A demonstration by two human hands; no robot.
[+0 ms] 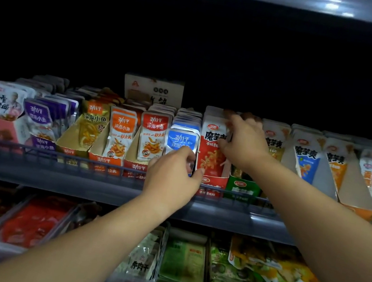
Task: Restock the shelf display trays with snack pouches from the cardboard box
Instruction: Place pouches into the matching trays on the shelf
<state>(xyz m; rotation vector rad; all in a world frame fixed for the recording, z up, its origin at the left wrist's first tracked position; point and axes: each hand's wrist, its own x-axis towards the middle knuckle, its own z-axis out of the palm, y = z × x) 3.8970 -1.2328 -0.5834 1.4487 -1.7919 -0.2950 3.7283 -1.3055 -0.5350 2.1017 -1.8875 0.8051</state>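
Observation:
My left hand (pixel 171 175) pinches the lower edge of a blue snack pouch (pixel 182 140) that stands at the front of its row on the upper shelf. My right hand (pixel 241 142) reaches further back, its fingers curled over the top of the red-and-white pouches (pixel 210 150) in the red display tray (pixel 212 182) just to the right. Whether it grips them or only rests on them is unclear. Rows of orange, red and purple pouches fill the trays to the left. No cardboard stock box shows in this view.
A wire rail (pixel 54 155) runs along the front of the upper shelf. More pouch trays (pixel 312 162) continue to the right. A pale carton (pixel 153 89) stands at the back. The lower shelf holds trays of red, brown and green packets (pixel 184 263).

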